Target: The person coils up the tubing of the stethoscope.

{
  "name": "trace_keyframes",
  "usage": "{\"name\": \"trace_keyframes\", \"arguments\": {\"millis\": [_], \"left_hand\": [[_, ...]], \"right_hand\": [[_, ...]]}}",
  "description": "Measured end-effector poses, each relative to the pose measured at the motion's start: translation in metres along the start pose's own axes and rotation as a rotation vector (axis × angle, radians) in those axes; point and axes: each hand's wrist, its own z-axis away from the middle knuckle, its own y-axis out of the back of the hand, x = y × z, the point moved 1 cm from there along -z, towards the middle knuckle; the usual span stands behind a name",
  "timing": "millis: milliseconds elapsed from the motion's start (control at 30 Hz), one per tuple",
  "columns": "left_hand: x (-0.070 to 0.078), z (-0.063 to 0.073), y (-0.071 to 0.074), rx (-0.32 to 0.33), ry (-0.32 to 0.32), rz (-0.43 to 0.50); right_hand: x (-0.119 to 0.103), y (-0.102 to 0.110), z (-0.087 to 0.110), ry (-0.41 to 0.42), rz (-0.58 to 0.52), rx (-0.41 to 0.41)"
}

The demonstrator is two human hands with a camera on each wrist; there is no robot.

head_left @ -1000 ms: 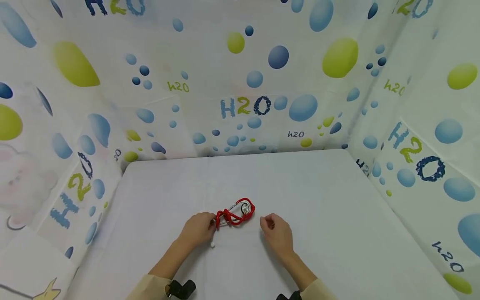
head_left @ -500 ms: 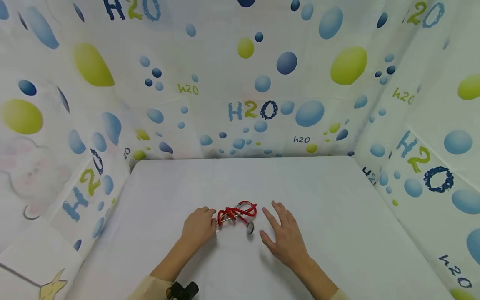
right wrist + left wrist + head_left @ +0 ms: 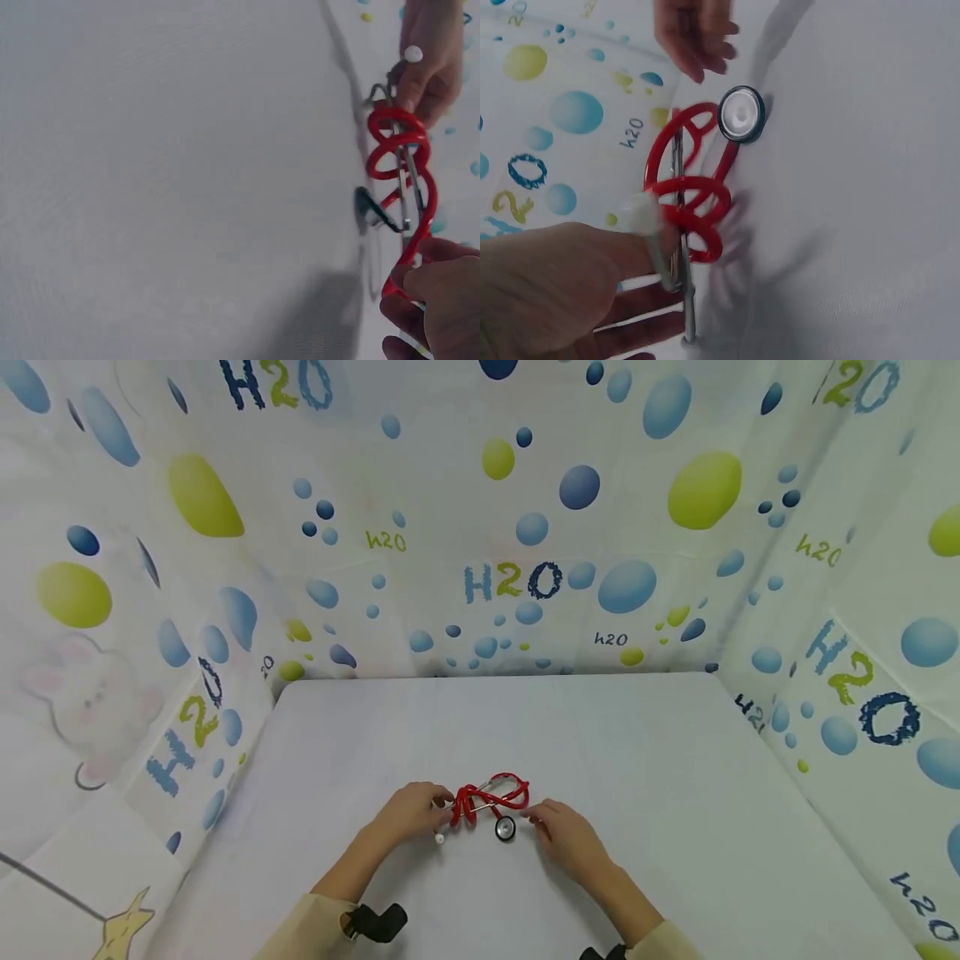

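Observation:
A stethoscope with red tubing (image 3: pixel 465 802) is bundled between my hands, its tubing wound around the metal ear tubes (image 3: pixel 677 161). My left hand (image 3: pixel 412 812) holds its left end, thumb on one side and fingers behind the ear tubes. A white eartip (image 3: pixel 439 838) sticks out beside that thumb. On the right, my right hand (image 3: pixel 568 837) has its loosely bent fingers close to the tubing loop; the left wrist view shows a small gap there. The round chest piece (image 3: pixel 506 828) hangs at the front, its disc facing me.
A white-covered table (image 3: pixel 360 727) lies under the hands. Patterned white curtains (image 3: pixel 420 502) with blue and green spots enclose it at the back and both sides.
My right hand opened wide, then bent its fingers again near the loop. The chest piece came out of the bundle and now hangs in front. My left hand keeps holding the left end.

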Motion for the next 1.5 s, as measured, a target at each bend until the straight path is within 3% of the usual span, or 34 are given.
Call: {"name": "trace_keyframes", "arguments": {"millis": [67,133,267,400,533,633,700,833,1000,1133,1233,1367,1500], "left_hand": [[-0.009,-0.002,-0.003,-0.065,-0.015,0.060],[-0.017,-0.003,-0.006,-0.102,-0.043,0.096],[-0.027,-0.004,-0.008,-0.153,-0.110,0.142],[-0.029,-0.005,-0.009,-0.172,-0.137,0.151],[-0.030,-0.008,-0.011,-0.149,-0.103,0.167],[-0.031,-0.010,-0.013,-0.091,-0.066,0.159],[-0.032,-0.011,-0.017,-0.042,-0.044,0.144],[-0.033,-0.015,-0.025,0.040,0.007,0.091],[-0.030,-0.022,-0.032,0.114,0.072,-0.007],[-0.028,-0.024,-0.034,0.141,0.112,-0.075],[-0.025,-0.024,-0.035,0.152,0.118,-0.097],[-0.023,-0.026,-0.035,0.184,0.117,-0.124],[-0.023,-0.030,-0.037,0.206,0.087,-0.163]], "right_hand": [[0.002,-0.015,0.000,0.027,-0.011,-0.048],[0.003,-0.026,-0.001,0.055,-0.032,-0.040],[0.007,-0.037,-0.003,0.075,-0.067,0.050],[0.012,-0.044,-0.004,0.136,-0.053,0.140],[0.011,-0.048,-0.011,0.264,-0.026,0.215],[0.007,-0.052,-0.018,0.333,-0.013,0.205],[0.005,-0.055,-0.022,0.336,-0.006,0.179],[0.002,-0.061,-0.026,0.283,-0.009,0.162],[-0.002,-0.060,-0.029,0.260,-0.093,0.244],[-0.010,-0.058,-0.032,0.275,-0.169,0.317],[-0.017,-0.056,-0.033,0.245,-0.221,0.323],[-0.021,-0.056,-0.032,0.064,-0.371,0.218],[-0.021,-0.055,-0.035,-0.116,-0.634,0.098]]}}
